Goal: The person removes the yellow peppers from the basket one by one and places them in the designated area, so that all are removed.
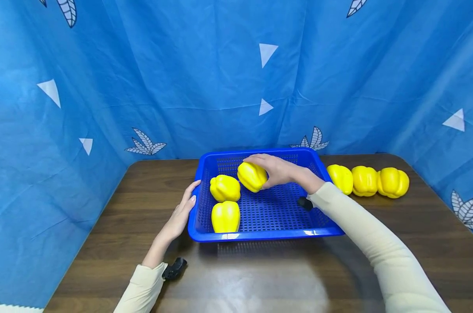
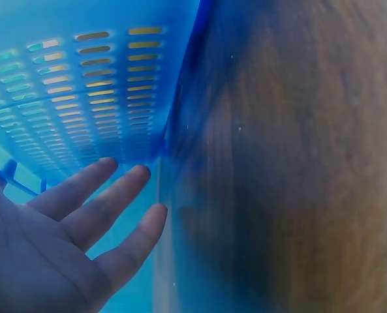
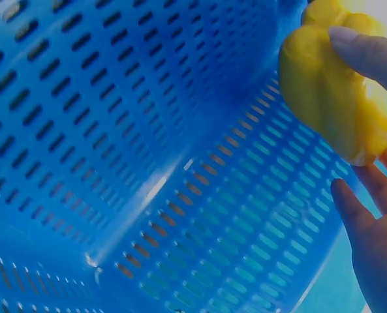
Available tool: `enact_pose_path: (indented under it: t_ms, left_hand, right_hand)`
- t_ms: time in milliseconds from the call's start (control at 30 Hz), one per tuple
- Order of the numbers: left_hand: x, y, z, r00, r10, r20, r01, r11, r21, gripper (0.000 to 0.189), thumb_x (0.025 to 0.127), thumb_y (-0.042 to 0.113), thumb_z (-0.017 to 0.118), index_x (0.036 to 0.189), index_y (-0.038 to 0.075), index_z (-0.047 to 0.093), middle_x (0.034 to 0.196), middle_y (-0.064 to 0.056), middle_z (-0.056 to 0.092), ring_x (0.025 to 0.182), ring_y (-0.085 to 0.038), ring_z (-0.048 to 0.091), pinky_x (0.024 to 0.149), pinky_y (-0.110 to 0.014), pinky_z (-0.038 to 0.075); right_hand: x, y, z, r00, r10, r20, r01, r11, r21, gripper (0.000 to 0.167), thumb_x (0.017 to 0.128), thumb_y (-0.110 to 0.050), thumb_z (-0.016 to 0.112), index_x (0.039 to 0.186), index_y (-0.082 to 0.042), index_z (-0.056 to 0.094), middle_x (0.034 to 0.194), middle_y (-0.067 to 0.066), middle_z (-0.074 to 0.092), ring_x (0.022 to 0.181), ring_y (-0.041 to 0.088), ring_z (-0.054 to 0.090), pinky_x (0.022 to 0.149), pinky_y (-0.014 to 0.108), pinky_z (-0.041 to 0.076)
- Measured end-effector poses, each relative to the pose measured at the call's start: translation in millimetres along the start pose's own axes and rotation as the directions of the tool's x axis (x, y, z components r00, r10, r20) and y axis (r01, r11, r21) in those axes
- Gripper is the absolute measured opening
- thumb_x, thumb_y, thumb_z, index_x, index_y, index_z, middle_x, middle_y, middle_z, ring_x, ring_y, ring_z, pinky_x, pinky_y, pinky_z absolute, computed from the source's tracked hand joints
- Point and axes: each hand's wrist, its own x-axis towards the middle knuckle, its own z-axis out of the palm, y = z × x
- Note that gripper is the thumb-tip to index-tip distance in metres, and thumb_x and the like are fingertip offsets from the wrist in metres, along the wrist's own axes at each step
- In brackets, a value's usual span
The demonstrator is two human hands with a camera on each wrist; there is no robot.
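Note:
A blue plastic basket [image 1: 267, 238] with slotted walls stands on the table. Over its back part, my right hand [image 1: 273, 168] grips a yellow bell pepper [image 1: 252, 177] between thumb and fingers. The right wrist view shows that same bell pepper [image 3: 320, 85] in the grasp, close to the slotted wall. Two more bell peppers lie in the basket's left side, one behind [image 1: 225, 188] and one in front [image 1: 226, 217]. My left hand [image 1: 180, 215] rests against the basket's left rim; in the left wrist view its fingers [image 2: 108, 205] extend fairly straight beside the outer wall.
To the right of the basket, three yellow bell peppers [image 1: 364, 181] stand in a row on the brown wooden table [image 1: 154, 187]. A blue patterned curtain [image 1: 220, 78] hangs behind the table and along its sides. Small black devices [image 1: 175, 268] are worn at the wrists.

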Motion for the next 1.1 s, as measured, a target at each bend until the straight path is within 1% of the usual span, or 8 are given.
enact_pose_path:
  t_ms: [233,400,600,767,900,1100]
  left_hand:
    - [1.0,2.8,3.4,1.000,0.007,-0.007,-0.007,1.000,-0.011,0.050,0.101,0.038,0.020,0.149,0.029,0.013,0.155,-0.013,0.021,0.129,-0.045,0.042,0.098,-0.059,0.044]
    - [1.2,3.4,4.5,1.000,0.007,-0.005,-0.007,1.000,-0.024,0.050,0.101,0.039,0.020,0.149,0.029,0.012,0.155,-0.013,0.019,0.130,-0.045,0.040,0.099,-0.060,0.043]
    - [1.0,3.3,3.5,1.000,-0.001,-0.002,0.001,1.000,-0.021,0.050,0.101,0.040,0.019,0.149,0.030,0.011,0.156,-0.012,0.018,0.130,-0.046,0.040,0.097,-0.059,0.044]
    - [3.0,1.7,4.0,1.000,0.004,-0.005,-0.004,1.000,-0.016,0.050,0.101,0.038,0.021,0.149,0.028,0.011,0.156,-0.013,0.016,0.132,-0.046,0.038,0.099,-0.061,0.042]
    - [3.1,1.8,3.8,1.000,0.025,-0.015,-0.025,0.999,-0.025,0.051,0.101,0.037,0.021,0.150,0.025,0.011,0.157,-0.013,0.013,0.135,-0.045,0.033,0.102,-0.062,0.038]
    - [2.5,1.7,6.6,0.999,0.042,-0.022,-0.043,0.998,-0.046,0.051,0.101,0.036,0.021,0.150,0.024,0.011,0.157,-0.012,0.011,0.137,-0.045,0.028,0.102,-0.064,0.035]
  right_hand:
    - [-5.6,-1.8,-8.7,0.999,0.040,0.022,-0.040,0.999,0.004,0.085,0.070,-0.018,0.080,0.143,-0.013,0.035,0.146,0.011,0.040,0.134,0.032,0.038,0.108,0.052,0.039]
    - [-10.2,-2.7,-13.3,0.998,0.046,0.033,-0.047,0.999,0.003,0.086,0.070,-0.018,0.080,0.144,-0.013,0.035,0.146,0.011,0.040,0.133,0.031,0.039,0.108,0.051,0.039]
    - [-15.4,-4.4,-17.4,1.000,0.016,0.012,-0.016,1.000,-0.003,0.087,0.069,-0.017,0.080,0.143,-0.010,0.035,0.145,0.013,0.041,0.132,0.033,0.040,0.106,0.051,0.040]
    - [-22.9,-3.9,-24.1,0.999,0.033,-0.003,-0.033,0.999,-0.004,0.086,0.070,-0.017,0.080,0.143,-0.012,0.036,0.145,0.012,0.041,0.131,0.031,0.040,0.105,0.050,0.041]
    - [-29.3,-4.7,-28.3,0.999,0.032,-0.013,-0.032,0.999,0.008,0.085,0.070,-0.016,0.079,0.142,-0.011,0.036,0.144,0.013,0.042,0.130,0.032,0.042,0.103,0.050,0.043]
    - [-40.2,-3.4,-32.1,0.999,0.035,-0.016,-0.035,0.999,-0.002,0.085,0.070,-0.017,0.079,0.142,-0.010,0.036,0.145,0.014,0.041,0.130,0.032,0.042,0.103,0.050,0.043]
